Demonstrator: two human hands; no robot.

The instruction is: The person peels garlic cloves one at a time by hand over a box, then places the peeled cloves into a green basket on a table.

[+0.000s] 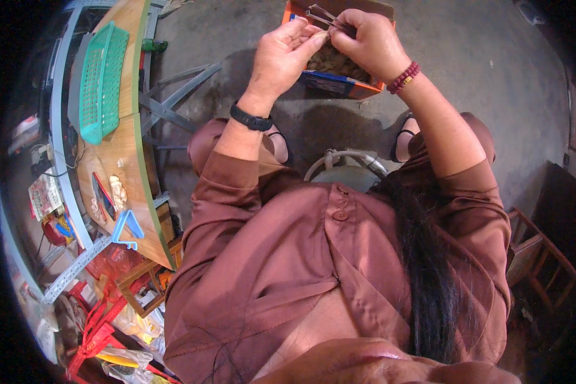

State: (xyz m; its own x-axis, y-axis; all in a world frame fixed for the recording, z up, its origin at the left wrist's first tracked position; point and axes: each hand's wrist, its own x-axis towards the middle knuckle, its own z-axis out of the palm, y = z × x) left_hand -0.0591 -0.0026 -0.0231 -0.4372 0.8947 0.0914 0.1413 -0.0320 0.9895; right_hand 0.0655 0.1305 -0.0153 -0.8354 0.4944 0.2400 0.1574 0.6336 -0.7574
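Both hands meet at the top of the view, above an open cardboard box (331,85) with orange and blue sides. Thin metal tongs or scissors (322,17) stick out of my right hand (369,43), which is closed around them. Between the fingertips of my left hand (285,57) is a small pale thing (322,35), too small to name, close to my right thumb. Brownish material (333,61) lies in the box and is partly hidden by the hands.
On the left, a wooden table (129,103) holds a green plastic basket (103,81), a light blue plastic stand (127,228) and small pale pieces. Metal table legs (173,101) reach out beside it. Red straps and plastic bags lie lower left; a wooden chair (540,254) is at right.
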